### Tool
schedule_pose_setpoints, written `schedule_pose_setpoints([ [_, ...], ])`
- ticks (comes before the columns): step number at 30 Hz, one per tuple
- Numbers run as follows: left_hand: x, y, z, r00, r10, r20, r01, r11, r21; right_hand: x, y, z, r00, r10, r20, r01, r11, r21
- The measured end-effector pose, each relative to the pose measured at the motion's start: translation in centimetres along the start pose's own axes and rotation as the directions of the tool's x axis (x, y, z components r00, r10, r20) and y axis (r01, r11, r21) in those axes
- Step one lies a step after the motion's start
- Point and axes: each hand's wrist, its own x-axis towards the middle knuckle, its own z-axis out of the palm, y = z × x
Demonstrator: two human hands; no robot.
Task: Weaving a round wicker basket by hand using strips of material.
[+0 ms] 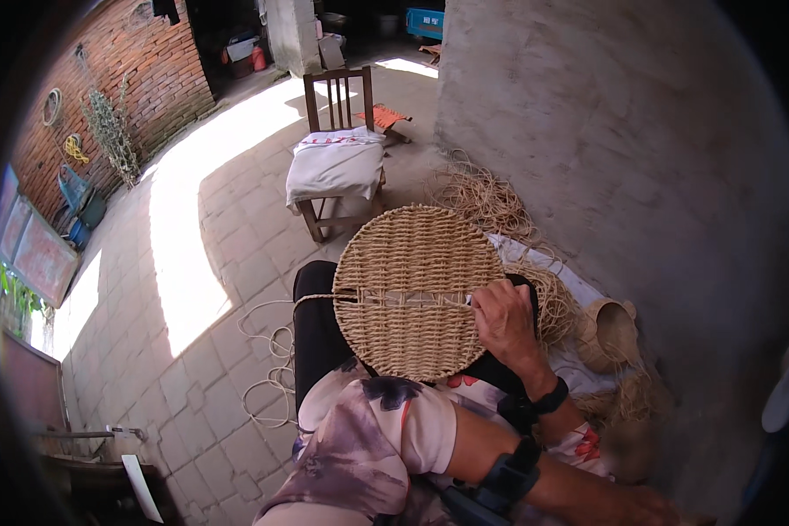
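Note:
A round mat (416, 250) woven from straw-coloured cord lies across my lap, with a narrow slot across its middle. A loose cord (314, 298) runs into the slot from the left. My right hand (502, 317) closes on the mat's right edge, at the end of the slot. A small whitish bit shows by its fingertips; I cannot make out what it is. My left arm crosses my body to the right, and my left hand (653, 508) is at the dim lower right rim. Its fingers and anything in them are hidden.
Cord loops (276, 377) trail on the paving at left. Cord heaps (491, 197) and a round woven basket (607, 333) lie at right, by a grey wall (622, 131). Ahead stands a wooden chair (342, 96) with a white cloth, beside an orange-topped stool (384, 117).

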Motion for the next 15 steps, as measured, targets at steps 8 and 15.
schedule_pose_setpoints([
  [8, 0.6, 0.0, -0.2, 0.995, -0.059, 0.080, 0.062, 0.998, -0.031, 3.4, -3.6, 4.2, 0.971, -0.239, 0.028, 0.234, 0.964, 0.130],
  [15, 0.1, 0.5, -0.7, 0.995, -0.085, 0.044, 0.087, 0.996, -0.037, 3.9, -4.4, 5.6, 0.987, -0.156, 0.041, 0.151, 0.982, 0.113],
])
